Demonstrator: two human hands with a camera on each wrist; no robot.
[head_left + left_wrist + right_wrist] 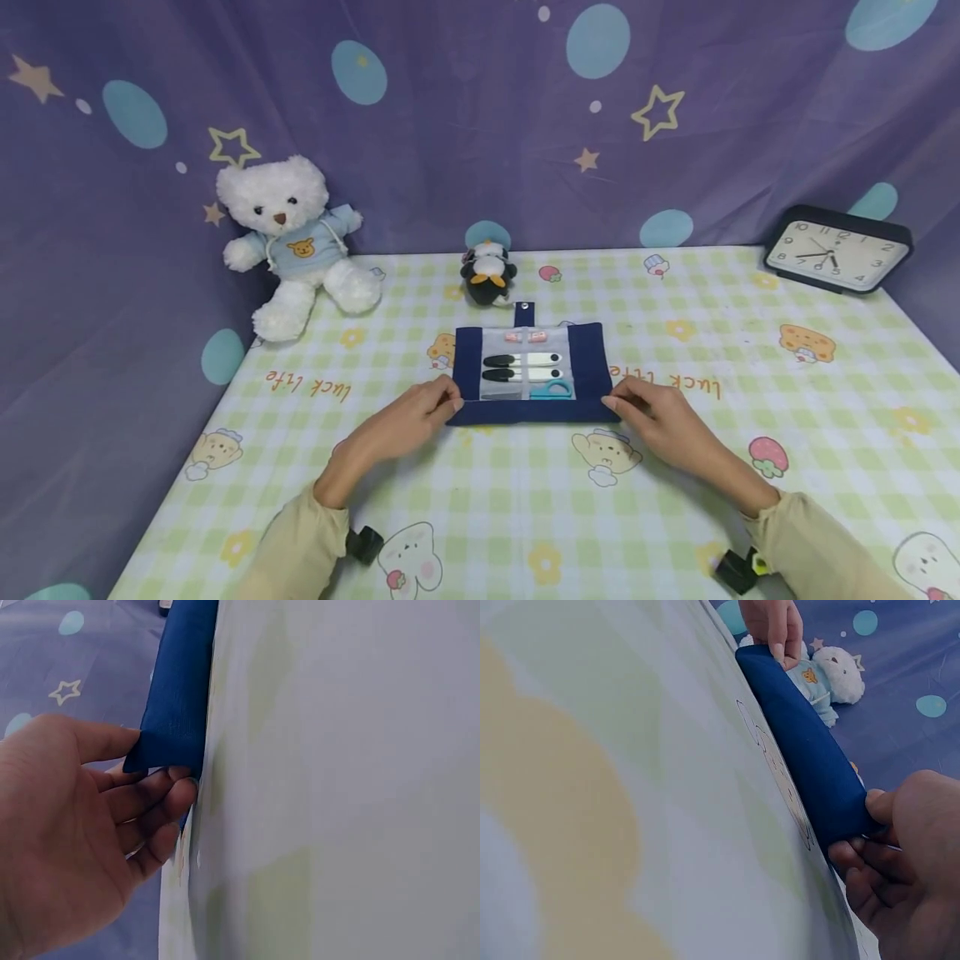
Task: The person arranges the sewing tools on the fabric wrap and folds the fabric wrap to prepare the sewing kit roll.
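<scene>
A navy fabric roll pouch [459, 375] lies unfolded on the table, its snap strap [524, 313] pointing away from me. Held in its pale inner panel are two slim tools with white and black parts [536, 360], teal-handled scissors [551, 390] and small pink items [537, 337]. With thumb and fingers, my left hand [408, 419] pinches the near left corner. My right hand [667, 425] pinches the near right corner likewise. Both wrist views show the near edge of navy cloth [176, 690] folded up between the hands; the tools inside are hidden there.
Behind the pouch lies a small penguin plush [489, 275]. A white teddy bear [296, 242] in a blue top sits at the back left, and a black-framed clock [836, 250] stands at the back right. A checked cloth [480, 500] covers the table; purple curtains [465, 125] enclose it.
</scene>
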